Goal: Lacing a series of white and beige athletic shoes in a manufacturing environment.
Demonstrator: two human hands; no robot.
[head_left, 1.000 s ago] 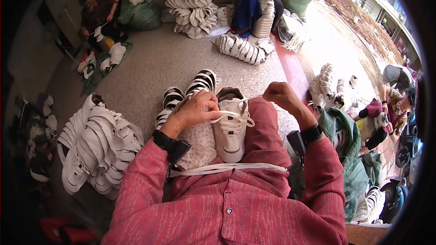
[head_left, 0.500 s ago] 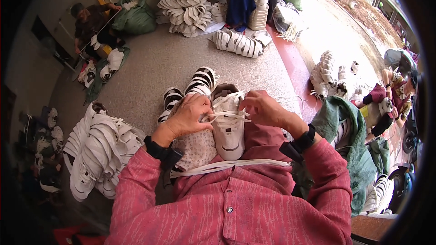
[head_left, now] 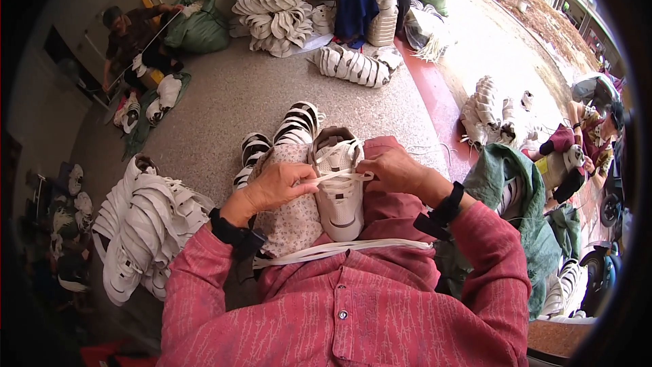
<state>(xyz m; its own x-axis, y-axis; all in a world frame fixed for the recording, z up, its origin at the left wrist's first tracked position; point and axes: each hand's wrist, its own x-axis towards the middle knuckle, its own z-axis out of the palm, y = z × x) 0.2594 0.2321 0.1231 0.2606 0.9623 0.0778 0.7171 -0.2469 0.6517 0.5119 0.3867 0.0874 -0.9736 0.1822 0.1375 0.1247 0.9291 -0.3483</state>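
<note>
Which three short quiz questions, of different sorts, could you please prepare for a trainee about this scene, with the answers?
1. True or false: the left hand and the right hand both hold the white lace.

2. The toe of the shoe points:
a) away from the person
b) toward the person
c) to the person's right

3. Fill in: the cloth beside the right sleeve is ____ in colour.

Key: 1. True. 2. b. 3. Green.

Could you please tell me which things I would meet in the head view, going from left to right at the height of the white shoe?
Shadowed shoe pieces, big pile of white uppers, left grip, white shoe, right grip, green sack, dark wheel.
</note>
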